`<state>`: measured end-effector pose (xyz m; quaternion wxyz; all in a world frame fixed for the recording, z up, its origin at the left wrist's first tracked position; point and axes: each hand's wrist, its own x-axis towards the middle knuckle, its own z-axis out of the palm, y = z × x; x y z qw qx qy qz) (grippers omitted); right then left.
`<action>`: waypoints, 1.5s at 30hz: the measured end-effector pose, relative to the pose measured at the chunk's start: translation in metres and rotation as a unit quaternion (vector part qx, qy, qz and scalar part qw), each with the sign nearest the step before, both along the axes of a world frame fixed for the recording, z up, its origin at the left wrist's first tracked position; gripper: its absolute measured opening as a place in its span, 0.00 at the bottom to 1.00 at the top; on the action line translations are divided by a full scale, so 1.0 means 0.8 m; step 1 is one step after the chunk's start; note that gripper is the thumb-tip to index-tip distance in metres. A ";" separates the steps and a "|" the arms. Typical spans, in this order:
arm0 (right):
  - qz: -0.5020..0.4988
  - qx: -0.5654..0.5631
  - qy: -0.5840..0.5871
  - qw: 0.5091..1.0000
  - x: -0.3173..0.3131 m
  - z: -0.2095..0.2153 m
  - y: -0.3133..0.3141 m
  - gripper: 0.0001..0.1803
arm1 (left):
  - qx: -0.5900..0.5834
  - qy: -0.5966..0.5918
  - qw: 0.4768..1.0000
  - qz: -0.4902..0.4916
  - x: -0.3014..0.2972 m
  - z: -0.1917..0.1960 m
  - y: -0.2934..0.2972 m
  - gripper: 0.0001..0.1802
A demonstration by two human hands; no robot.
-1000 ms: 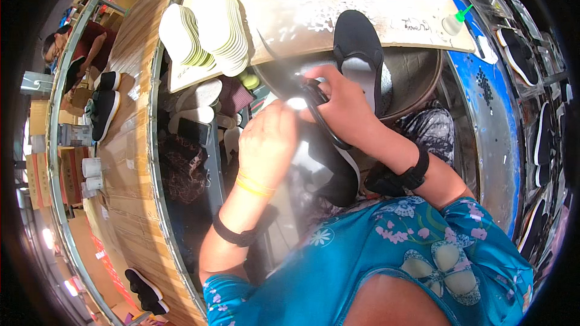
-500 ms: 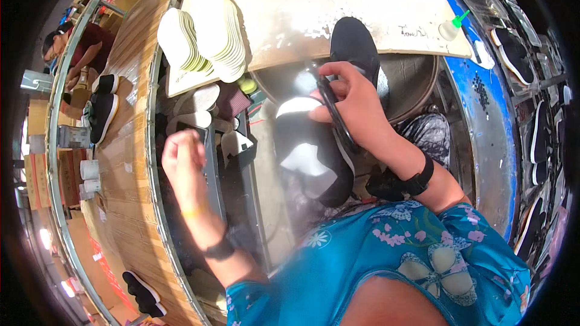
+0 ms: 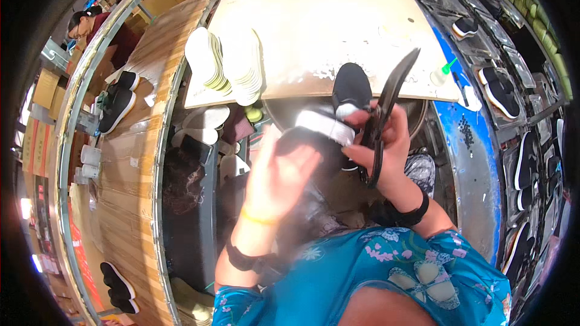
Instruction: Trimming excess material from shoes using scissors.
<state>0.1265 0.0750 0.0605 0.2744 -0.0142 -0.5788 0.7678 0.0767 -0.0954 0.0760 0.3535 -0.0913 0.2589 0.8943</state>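
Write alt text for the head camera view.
Seen from above, a person's right hand grips a black shoe with a white sole and a long dark strip, while the blurred, open left hand hovers beside it. Stacks of pale insoles sit on the worn workbench ahead.

The right hand (image 3: 380, 151) grips a black shoe (image 3: 347, 99) with a white sole edge, toe pointing away toward the table (image 3: 314, 30), and also holds a long dark curved tool (image 3: 386, 108) that slants up past the table's near edge. The left hand (image 3: 281, 172), blurred and open with fingers spread, hovers just left of the shoe without clearly touching it. On the table's left part stand two stacks of pale insoles (image 3: 226, 63). A small bottle with a green cap (image 3: 441, 72) sits at the table's right corner. Left of the table runs a wooden belt (image 3: 127, 163) carrying more black shoes (image 3: 118, 105); another person (image 3: 103, 27) sits at its far end.
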 end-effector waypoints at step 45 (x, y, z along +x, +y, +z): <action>-0.147 0.490 -0.358 0.781 -0.045 -0.139 0.072 0.24 | -0.584 0.670 0.457 -0.040 -0.026 -0.147 0.042 0.12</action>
